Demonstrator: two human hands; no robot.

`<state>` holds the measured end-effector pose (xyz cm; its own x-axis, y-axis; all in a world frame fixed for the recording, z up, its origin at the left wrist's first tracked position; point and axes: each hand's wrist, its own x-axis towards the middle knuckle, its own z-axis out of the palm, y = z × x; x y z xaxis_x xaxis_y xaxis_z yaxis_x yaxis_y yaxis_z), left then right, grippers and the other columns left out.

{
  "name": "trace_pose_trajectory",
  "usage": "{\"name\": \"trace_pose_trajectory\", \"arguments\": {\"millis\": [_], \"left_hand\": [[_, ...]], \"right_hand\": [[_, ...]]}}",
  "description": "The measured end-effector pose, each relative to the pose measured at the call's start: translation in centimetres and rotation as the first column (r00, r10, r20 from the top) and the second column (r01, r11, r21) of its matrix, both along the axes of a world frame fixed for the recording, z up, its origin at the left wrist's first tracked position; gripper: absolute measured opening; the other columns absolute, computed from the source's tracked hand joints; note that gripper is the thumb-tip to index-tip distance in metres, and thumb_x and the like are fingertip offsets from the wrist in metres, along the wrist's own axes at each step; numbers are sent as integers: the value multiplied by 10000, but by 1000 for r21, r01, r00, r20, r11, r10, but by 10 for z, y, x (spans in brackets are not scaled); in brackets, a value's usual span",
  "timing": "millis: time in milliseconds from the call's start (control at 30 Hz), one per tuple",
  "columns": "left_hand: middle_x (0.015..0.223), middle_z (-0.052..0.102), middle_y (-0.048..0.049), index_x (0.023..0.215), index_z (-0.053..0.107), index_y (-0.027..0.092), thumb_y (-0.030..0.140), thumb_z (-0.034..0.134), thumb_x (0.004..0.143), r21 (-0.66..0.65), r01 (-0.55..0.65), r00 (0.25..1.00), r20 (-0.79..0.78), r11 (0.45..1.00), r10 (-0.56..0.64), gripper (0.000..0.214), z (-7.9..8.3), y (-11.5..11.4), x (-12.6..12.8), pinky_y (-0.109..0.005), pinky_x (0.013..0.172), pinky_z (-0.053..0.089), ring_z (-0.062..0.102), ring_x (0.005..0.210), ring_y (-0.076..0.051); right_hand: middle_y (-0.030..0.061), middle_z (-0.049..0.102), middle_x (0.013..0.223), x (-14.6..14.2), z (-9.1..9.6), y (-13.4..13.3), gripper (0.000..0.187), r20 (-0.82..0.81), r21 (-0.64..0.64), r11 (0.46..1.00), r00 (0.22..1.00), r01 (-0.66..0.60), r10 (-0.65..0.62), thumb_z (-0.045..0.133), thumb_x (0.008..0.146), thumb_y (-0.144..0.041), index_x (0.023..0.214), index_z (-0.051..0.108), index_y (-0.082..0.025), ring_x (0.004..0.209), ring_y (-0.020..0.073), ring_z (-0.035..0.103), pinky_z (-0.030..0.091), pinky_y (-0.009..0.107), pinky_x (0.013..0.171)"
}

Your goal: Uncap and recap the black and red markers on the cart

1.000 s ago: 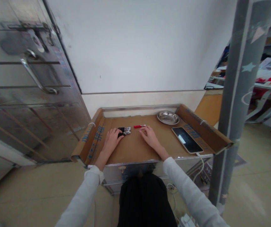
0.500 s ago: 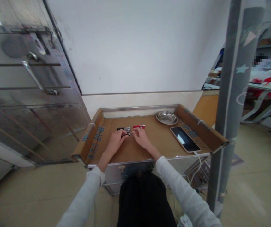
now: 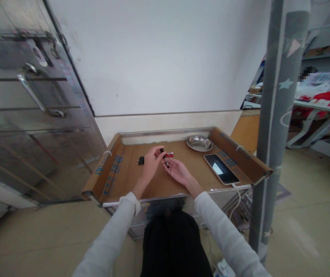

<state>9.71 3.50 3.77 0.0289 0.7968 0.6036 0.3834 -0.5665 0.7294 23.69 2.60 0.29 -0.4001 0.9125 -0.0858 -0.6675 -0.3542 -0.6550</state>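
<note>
My left hand (image 3: 152, 161) pinches the upper end of a small black tube (image 3: 165, 160) with a silvery band, too small to identify further. My right hand (image 3: 179, 171), palm turned partly up, has its fingers around the lower end of the same tube. The tube is tilted between the hands, just above the cardboard. Several similar black tubes (image 3: 141, 160) lie together left of my left hand, partly hidden by it. Just behind my fingers lies a red tube-like piece (image 3: 169, 154) with a silvery end, also partly covered.
The cardboard-lined tray table (image 3: 136, 188) has raised side flaps. A round steel dish (image 3: 199, 143) sits at the back right. In front of it lies a phone (image 3: 222, 169) with a white cable (image 3: 237, 200). A grey pole (image 3: 277, 115) stands at the right.
Both hands have shifted right and turned; the black tube is now lifted and tilted upright between them. The left hand now covers part of the black group. The camera view has shifted slightly.
</note>
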Motion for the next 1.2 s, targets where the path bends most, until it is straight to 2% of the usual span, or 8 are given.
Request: {"name": "trace_pose_trajectory", "arguments": {"millis": [133, 300, 400, 500, 667, 800, 967, 1200], "left_hand": [[905, 664, -37, 1001, 602, 188, 330, 623, 782, -98, -109, 952, 276, 989, 132, 263, -3, 7, -13, -276, 774, 497, 625, 808, -139], [877, 648, -43, 920, 593, 165, 339, 647, 743, -171, -95, 930, 337, 981, 149, 255, -26, 17, -25, -279, 760, 503, 621, 796, -136], [827, 643, -27, 863, 583, 164, 305, 656, 736, -215, -28, 982, 178, 976, 68, 203, -39, 16, -23, -287, 738, 500, 620, 762, -141], [810, 642, -13, 822, 578, 177, 230, 639, 763, -205, 70, 986, -137, 976, -100, 100, -44, 12, -15, -300, 743, 487, 609, 749, -149], [931, 609, -54, 847, 553, 171, 128, 552, 820, -15, 11, 812, -584, 1000, -18, 51, -41, 14, -1, -370, 867, 438, 561, 925, -198], [998, 567, -83, 921, 552, 160, 129, 487, 855, 81, -21, 756, -651, 997, 68, 97, -38, 15, -4, -381, 885, 427, 525, 965, -211], [1008, 557, -66, 985, 565, 182, 171, 466, 875, 79, 95, 817, -575, 992, -32, 149, -41, 8, -7, -376, 921, 419, 526, 987, -197], [935, 558, -56, 842, 572, 177, 166, 515, 852, 20, 49, 749, -662, 999, -23, 59, -46, 22, 2, -365, 881, 424, 528, 934, -199]], "right_hand": [[28, 704, 959, 16, -3, 2, 197, 91, 39, 999, 996, -13, 10, 515, 843, -153, 949, 681, -149, 825, 69, 637, 512, 150, 779], [38, 700, 1010, 34, -11, 6, 221, 258, 169, 984, 961, 53, -96, 675, 724, -192, 941, 702, -163, 915, 113, 638, 480, 222, 909], [44, 712, 948, 41, -16, 9, 289, 400, 347, 922, 863, 170, -309, 723, 675, -244, 956, 695, -181, 885, 148, 646, 477, 315, 921], [52, 708, 948, 39, -19, 11, 238, 487, 610, 764, 662, 209, -570, 681, 717, -297, 934, 687, -197, 896, 175, 641, 478, 358, 900], [47, 678, 1044, 27, -22, 16, 221, 568, 795, 595, 495, -120, -658, 546, 808, -220, 1001, 656, -224, 985, 178, 615, 446, 362, 932], [66, 633, 1100, 30, -26, 18, 266, 571, 821, 511, 381, -256, -727, 614, 772, -208, 1035, 638, -237, 1066, 212, 548, 387, 410, 981], [74, 598, 919, 42, -29, 15, 134, 598, 800, 561, 201, -214, -776, 646, 763, -236, 894, 674, -233, 937, 236, 506, 390, 431, 907], [53, 591, 834, 33, -22, 23, 105, 630, 776, 594, 195, -213, -752, 583, 794, -169, 797, 666, -233, 868, 216, 492, 367, 393, 879]]}}
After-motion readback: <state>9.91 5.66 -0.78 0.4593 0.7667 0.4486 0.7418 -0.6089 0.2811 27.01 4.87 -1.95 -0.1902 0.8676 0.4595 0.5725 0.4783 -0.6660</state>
